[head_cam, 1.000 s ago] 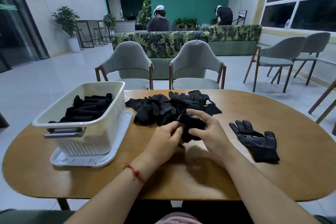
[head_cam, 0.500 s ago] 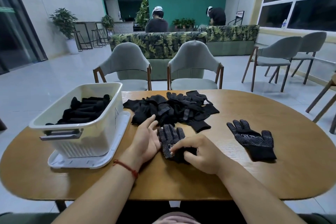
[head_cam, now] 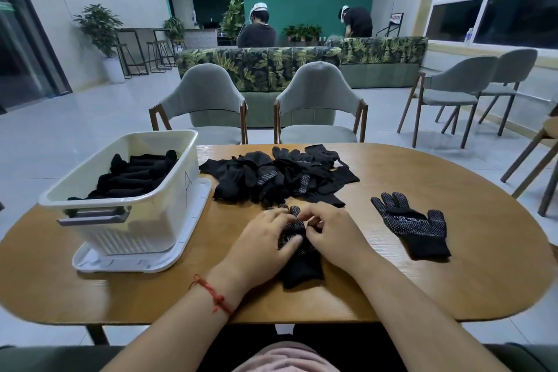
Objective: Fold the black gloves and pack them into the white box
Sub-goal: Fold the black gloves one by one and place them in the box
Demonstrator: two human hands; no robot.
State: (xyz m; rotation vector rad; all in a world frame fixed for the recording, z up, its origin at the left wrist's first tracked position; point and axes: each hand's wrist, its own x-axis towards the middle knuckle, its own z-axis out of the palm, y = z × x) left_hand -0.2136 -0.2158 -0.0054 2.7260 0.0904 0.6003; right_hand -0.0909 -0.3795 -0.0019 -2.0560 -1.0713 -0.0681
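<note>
The table (head_cam: pixel 90 290) is warm brown wood. The box (head_cam: pixel 169 214) on the left is white, with a grey handle (head_cam: pixel 93 216). The gloves in the far pile (head_cam: pixel 277 178) are black — some have tiny white dots. The lone glove (head_cam: pixel 413 225) on the right is black with white dots too. A red string (head_cam: pixel 211 293) circles the near left wrist. The chairs (head_cam: pixel 317 103) are soft grey-green — the sofa (head_cam: pixel 262 69) has green leaves.

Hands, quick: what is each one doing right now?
Left hand: pressing flat on the glove on the table.
Right hand: fingers curled, pinching that same glove's finger end.
</note>
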